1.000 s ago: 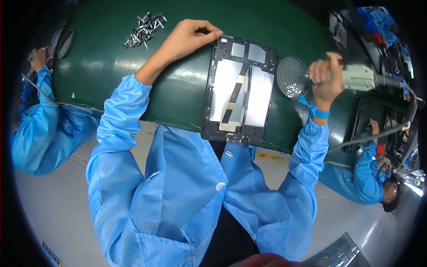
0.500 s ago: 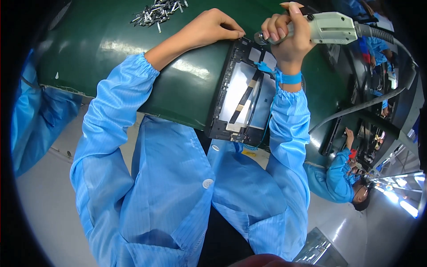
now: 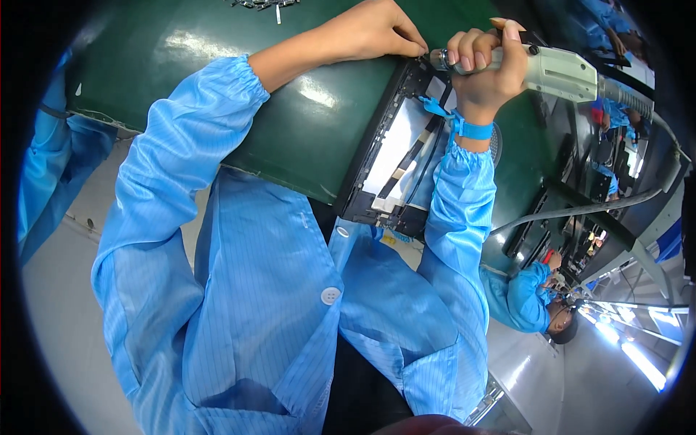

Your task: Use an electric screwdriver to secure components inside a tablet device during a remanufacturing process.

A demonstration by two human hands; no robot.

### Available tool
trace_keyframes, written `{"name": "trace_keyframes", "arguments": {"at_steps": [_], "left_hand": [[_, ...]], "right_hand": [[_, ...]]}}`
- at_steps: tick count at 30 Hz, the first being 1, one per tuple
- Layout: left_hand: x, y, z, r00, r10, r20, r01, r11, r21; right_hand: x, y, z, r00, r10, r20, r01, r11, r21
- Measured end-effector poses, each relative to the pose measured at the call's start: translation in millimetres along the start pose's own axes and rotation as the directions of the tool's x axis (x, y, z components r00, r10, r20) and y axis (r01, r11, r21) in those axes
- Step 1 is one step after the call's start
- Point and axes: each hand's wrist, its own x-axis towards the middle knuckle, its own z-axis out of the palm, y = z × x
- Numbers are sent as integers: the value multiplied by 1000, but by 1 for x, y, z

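Tablet-like device (image 3: 392, 148) lies open, inner strip (image 3: 412, 154) exposed; can't tell which fasteners are in. It overhangs the table's (image 3: 304, 141) near edge. Left hand (image 3: 373, 32): fingertips closed together at device's far-left corner, anything pinched hidden. Right hand (image 3: 489, 76) grips powered driver (image 3: 562, 75), nose beside that corner. Metal pieces (image 3: 264, 3) farther across table. Co-worker (image 3: 525, 293) right, grey floor (image 3: 65, 290), lit tubes (image 3: 641, 366).

I see an opened tablet (image 3: 406, 156) lying slantwise on the green worktop (image 3: 290, 141), its lower end at the near edge. I make out a black frame, silvery panels and a dark flat ribbon cable (image 3: 402, 168) with pale patches running diagonally across them. My pale green-grey corded electric screwdriver (image 3: 562, 73) points its metal nose (image 3: 438, 59) at the tablet's upper end; I cannot tell whether they touch.
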Motion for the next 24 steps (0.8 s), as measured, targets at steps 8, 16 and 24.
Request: {"name": "trace_keyframes", "arguments": {"at_steps": [8, 16, 24], "left_hand": [[-3, -8, 3, 1000, 21, -2, -21, 1000, -4], [-2, -5, 6, 1000, 10, 15, -10, 1000, -19], [-1, -3, 9, 999, 38, 34, -38, 999, -1]], "right_hand": [[-3, 3, 4, 1000, -6, 13, 6, 1000, 0], [-6, 1, 0, 1000, -2, -13, 2, 1000, -6], [-6, -2, 1, 997, -8, 80, 5, 999, 34]]}}
